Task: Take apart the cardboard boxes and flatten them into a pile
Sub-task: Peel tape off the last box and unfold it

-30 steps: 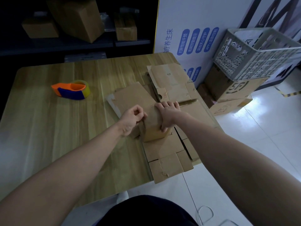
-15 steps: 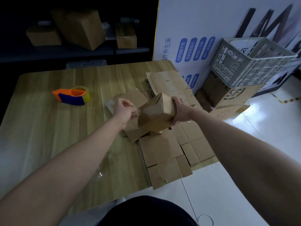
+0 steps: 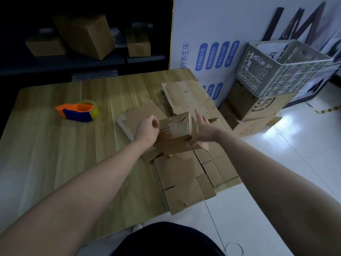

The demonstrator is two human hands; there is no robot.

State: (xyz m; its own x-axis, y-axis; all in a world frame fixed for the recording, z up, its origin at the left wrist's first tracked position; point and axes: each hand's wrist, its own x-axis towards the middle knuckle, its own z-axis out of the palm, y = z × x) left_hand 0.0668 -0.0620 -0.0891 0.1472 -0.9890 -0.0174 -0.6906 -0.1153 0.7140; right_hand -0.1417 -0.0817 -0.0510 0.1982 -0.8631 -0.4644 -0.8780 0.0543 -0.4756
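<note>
Lifted off the flattened cardboard pile (image 3: 186, 170) since a second ago, the small cardboard box (image 3: 175, 134) hangs just above it, right hand (image 3: 201, 130) spread open bracing its side, left hand (image 3: 147, 129) pinched shut at its taped seam, likely peeling.

Both bare forearms reach forward, wrists close together. The left hand (image 3: 147, 131) is curled into a loose fist, fingertips pinched, while the right hand (image 3: 202, 129) is spread, fingers extended, thumb tucked low.
</note>
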